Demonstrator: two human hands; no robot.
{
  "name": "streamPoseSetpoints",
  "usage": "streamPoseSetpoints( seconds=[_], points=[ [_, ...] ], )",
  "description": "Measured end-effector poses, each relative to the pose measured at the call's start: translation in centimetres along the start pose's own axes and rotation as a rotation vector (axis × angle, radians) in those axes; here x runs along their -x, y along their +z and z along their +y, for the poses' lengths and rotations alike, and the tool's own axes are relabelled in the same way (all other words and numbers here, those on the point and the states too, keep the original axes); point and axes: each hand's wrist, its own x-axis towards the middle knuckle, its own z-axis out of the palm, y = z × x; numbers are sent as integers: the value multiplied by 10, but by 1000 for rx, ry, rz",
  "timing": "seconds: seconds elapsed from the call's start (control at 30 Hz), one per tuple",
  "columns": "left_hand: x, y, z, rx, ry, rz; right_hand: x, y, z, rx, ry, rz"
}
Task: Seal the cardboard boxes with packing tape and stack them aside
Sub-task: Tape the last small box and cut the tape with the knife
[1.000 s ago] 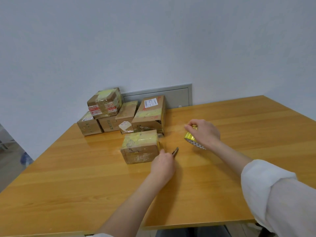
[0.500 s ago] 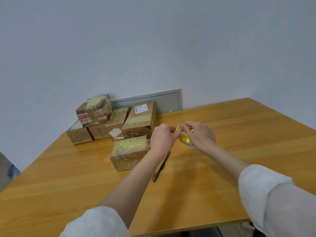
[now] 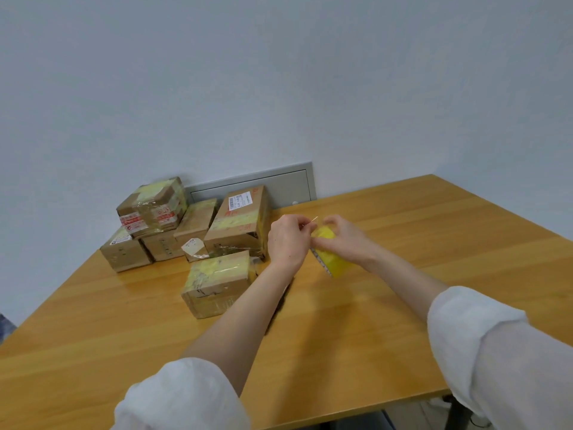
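Note:
My right hand [image 3: 348,238] grips a yellow roll of packing tape [image 3: 330,259], held above the wooden table [image 3: 434,243]. My left hand [image 3: 288,240] pinches the tape's loose end [image 3: 313,221] at the top of the roll. A small cardboard box [image 3: 217,282] with yellow tape across its top sits on the table just left of my left forearm. Behind it, several taped cardboard boxes [image 3: 192,225] are piled against the wall. A dark tool [image 3: 280,305] lies on the table, mostly hidden under my left forearm.
A grey wall panel [image 3: 279,184] sits behind the pile at table height. The table's front edge runs below my sleeves, and its left edge slants toward the floor.
My left hand left the dark tool on the table and rose to the roll. My right hand lifted the roll off the table. The left hand now pinches the tape end.

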Motion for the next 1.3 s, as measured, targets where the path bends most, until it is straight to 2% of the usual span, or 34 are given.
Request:
streamPoseSetpoints(
  seconds=[0.23,0.37,0.43,0.53,0.67,0.8,0.93,1.07,1.17,1.23,1.3],
  points=[
    [-1,12,0,-34,-78,-52,1,-18,12,51,-96,30],
    [-4,18,3,197,-128,-106,3,-23,18,83,-125,76],
    [-3,21,6,204,-103,-116,3,-26,21,121,-131,103],
    [0,25,9,139,-82,-133,4,-27,25,258,-100,146],
    [3,25,8,-83,-37,-120,12,-31,39,567,-33,212],
    [12,18,-7,-280,-17,-287,24,-32,54,780,19,184],
    [26,2,-31,-457,6,-311,28,-25,62,975,32,160],
    [45,-12,-50,-703,-37,-474,25,-24,61,892,110,117],
    [57,-10,-60,-806,-47,-539,25,-20,55,841,4,242],
    [60,-4,-57,-718,-70,-531,24,-16,47,792,-65,305],
    [58,9,-47,-520,-102,-527,22,-11,37,746,-114,318]
  ],
)
